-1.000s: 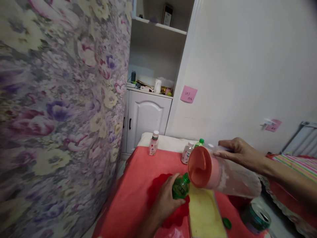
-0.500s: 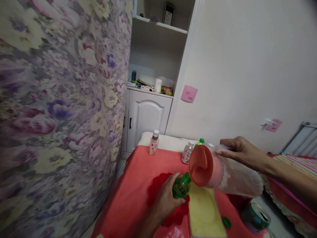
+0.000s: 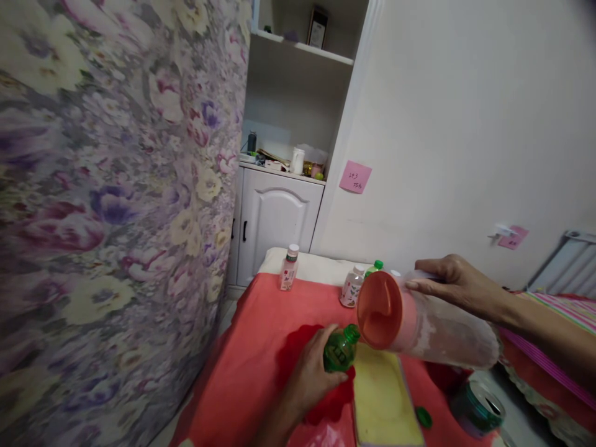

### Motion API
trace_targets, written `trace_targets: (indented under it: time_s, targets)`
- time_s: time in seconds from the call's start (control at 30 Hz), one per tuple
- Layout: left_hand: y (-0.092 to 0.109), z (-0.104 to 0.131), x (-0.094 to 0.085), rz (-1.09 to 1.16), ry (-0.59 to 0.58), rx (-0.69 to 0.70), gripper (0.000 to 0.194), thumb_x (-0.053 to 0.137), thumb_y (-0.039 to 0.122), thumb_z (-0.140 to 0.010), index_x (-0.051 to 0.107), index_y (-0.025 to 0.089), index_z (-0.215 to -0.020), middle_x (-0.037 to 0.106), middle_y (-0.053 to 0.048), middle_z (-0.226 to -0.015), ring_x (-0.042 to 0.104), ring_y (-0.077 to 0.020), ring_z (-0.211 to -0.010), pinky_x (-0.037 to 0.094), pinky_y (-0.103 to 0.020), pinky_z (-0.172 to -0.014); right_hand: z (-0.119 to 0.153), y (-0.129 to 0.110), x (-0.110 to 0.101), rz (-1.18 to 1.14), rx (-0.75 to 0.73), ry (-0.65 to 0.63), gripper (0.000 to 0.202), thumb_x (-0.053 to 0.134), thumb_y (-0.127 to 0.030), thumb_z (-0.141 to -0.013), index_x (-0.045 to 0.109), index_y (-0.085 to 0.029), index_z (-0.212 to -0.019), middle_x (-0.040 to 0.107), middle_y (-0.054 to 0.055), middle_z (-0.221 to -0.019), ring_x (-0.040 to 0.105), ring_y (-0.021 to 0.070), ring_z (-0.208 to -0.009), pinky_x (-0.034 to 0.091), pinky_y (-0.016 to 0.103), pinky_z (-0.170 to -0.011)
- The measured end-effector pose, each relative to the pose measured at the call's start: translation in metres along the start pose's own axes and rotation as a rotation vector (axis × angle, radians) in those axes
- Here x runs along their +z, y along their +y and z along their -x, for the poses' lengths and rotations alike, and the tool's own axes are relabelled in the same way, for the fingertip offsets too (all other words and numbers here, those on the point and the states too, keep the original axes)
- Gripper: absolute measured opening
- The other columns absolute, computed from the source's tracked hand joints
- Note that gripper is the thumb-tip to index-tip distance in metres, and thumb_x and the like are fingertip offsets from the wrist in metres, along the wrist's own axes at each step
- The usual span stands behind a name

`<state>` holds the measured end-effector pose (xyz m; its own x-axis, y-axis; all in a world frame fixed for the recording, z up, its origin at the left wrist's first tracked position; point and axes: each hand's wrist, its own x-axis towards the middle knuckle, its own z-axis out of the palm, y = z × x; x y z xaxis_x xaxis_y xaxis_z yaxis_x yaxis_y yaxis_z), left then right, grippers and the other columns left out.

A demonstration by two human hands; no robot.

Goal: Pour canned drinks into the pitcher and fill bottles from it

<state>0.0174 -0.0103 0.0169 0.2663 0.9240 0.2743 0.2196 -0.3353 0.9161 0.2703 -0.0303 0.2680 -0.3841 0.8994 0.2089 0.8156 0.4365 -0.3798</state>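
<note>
Gripping green bottle [image 3: 339, 355] in left hand [image 3: 311, 369]. Holding pitcher [image 3: 449, 335] nearly level in right hand [image 3: 451, 276], mouth-first beside the bottle's neck.

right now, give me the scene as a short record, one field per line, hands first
left hand: wrapped around a green bottle
right hand: holding a clear jug by its handle
jug pose: tipped nearly sideways, orange top beside the green bottle's neck
contact between them: cannot tell
liquid: no stream visible
table cover: red cloth
near the jug: yellow pad, green cap, can
far left corner: pink bottle with white cap, upright
wall: pink note, writing on it
</note>
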Motion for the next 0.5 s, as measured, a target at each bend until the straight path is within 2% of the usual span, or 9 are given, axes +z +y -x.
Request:
trace_targets:
  time_s: [0.37, 0.5]
  targets:
    - [-0.0011, -0.0003, -0.0001, -0.022, 0.007, -0.003, 0.086, 0.073, 0.006, -0.058, 0.052, 0.026, -0.139, 0.060, -0.004, -0.143, 0.054, -0.0240, -0.133, 0.040, -0.039, -0.117, 0.0010, -0.0034, -0.0040, 0.032, 0.019, -0.014, 0.052, 0.051, -0.067, -0.089, 0.045, -0.021, -0.065, 0.034, -0.005, -0.061, 0.033, 0.0111, -0.055, 0.023, 0.027, -0.049]
    - [-0.0003, -0.0005, -0.0005, -0.006, 0.001, -0.003, 0.086, 0.073, 0.005, -0.058, 0.052, 0.029, -0.138, 0.061, -0.004, -0.142, 0.054, -0.0257, -0.133, 0.041, -0.043, -0.116, 0.0016, -0.0041, -0.0047, 0.015, 0.017, -0.012, 0.052, 0.053, -0.066, -0.089, 0.045, -0.021, -0.065, 0.034, -0.005, -0.061, 0.033, 0.0108, -0.055, 0.023, 0.027, -0.049]
